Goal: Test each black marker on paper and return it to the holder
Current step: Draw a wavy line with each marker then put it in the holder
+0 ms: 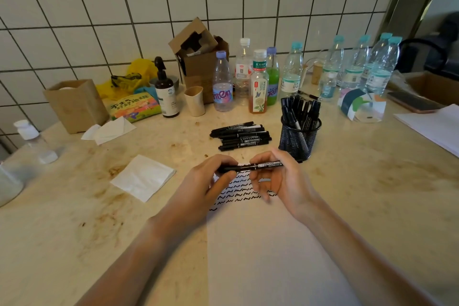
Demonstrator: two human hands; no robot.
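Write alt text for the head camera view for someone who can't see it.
Both hands, left hand and right hand, grip one black marker level above a paper sheet covered in squiggle marks. Behind lie loose markers beside a mesh holder full of markers.

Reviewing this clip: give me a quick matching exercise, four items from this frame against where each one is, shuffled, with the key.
Items:
1. marker
2. mesh holder
3. loose markers
4. folded tissue

Places:
A. lying in a pile behind the hands
B. flat on the table, left of the hands
C. gripped by both hands over the scribbled paper
D. standing right of the pile

Pairs: 1-C, 2-D, 3-A, 4-B
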